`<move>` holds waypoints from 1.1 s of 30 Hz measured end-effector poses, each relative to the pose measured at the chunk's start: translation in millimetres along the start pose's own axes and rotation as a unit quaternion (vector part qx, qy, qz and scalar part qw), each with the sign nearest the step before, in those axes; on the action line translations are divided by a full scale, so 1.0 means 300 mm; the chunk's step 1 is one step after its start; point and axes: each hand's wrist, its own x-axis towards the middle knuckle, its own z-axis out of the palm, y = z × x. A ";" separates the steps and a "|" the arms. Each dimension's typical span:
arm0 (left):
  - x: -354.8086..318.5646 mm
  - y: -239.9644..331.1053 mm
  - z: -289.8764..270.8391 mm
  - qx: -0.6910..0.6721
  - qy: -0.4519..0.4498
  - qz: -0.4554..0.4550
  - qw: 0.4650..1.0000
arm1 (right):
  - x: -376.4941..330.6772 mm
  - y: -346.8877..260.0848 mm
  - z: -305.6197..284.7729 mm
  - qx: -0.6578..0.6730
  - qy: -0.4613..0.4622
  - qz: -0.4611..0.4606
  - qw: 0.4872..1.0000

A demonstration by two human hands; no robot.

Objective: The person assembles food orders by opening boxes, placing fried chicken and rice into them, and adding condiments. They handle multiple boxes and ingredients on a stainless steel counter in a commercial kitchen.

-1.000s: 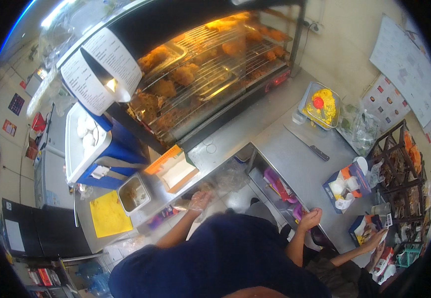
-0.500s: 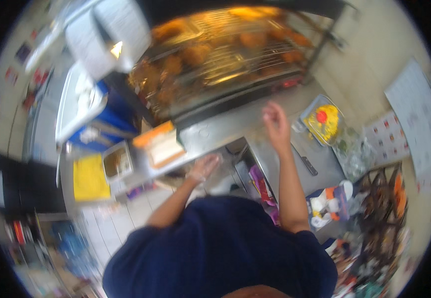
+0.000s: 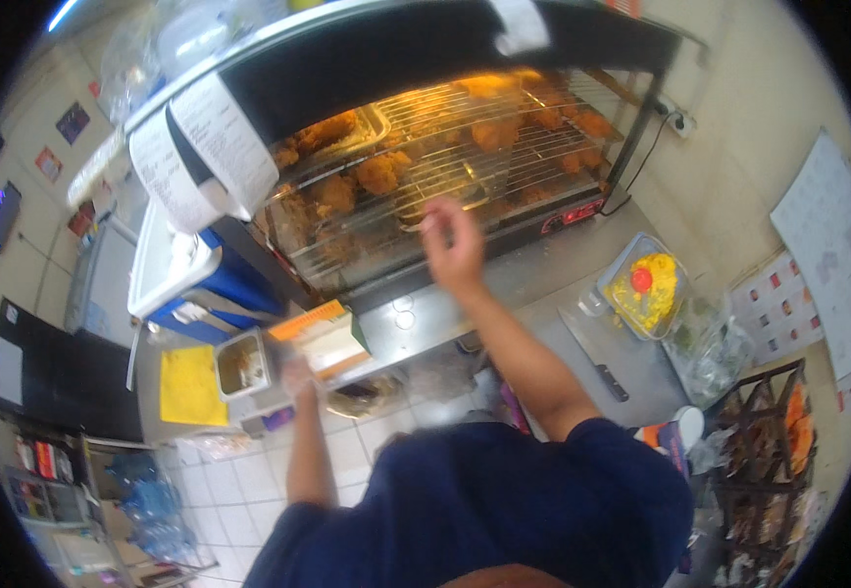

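Observation:
My right hand is raised in front of the glass warming cabinet, fingers bent and apart, holding nothing. Inside the cabinet, fried chicken pieces lie on wire racks under orange light. My left hand reaches down to the edge of the steel counter, next to an orange and white box. It is blurred, and whether it grips anything does not show. My dark blue shirt fills the lower middle of the picture.
A small steel pan and a yellow sheet lie left of the box. A clear tub of yellow food, a knife and plastic bags are on the right counter. A blue and white container stands at left.
My right hand has risen from the counter's right side up to the front of the cabinet. My left hand stayed near the orange box. The camera has swung about.

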 end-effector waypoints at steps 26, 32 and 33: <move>-0.369 0.745 -0.377 -0.426 0.256 0.190 0.847 | 0.706 0.038 -0.307 0.216 -0.062 0.014 0.974; -0.281 1.278 -0.823 -0.568 0.027 0.474 0.672 | 0.702 0.087 -0.329 0.209 -0.083 0.062 0.972; -0.289 1.372 -0.888 -0.608 -0.001 0.468 0.641 | 0.699 0.097 -0.337 0.183 -0.081 0.048 0.979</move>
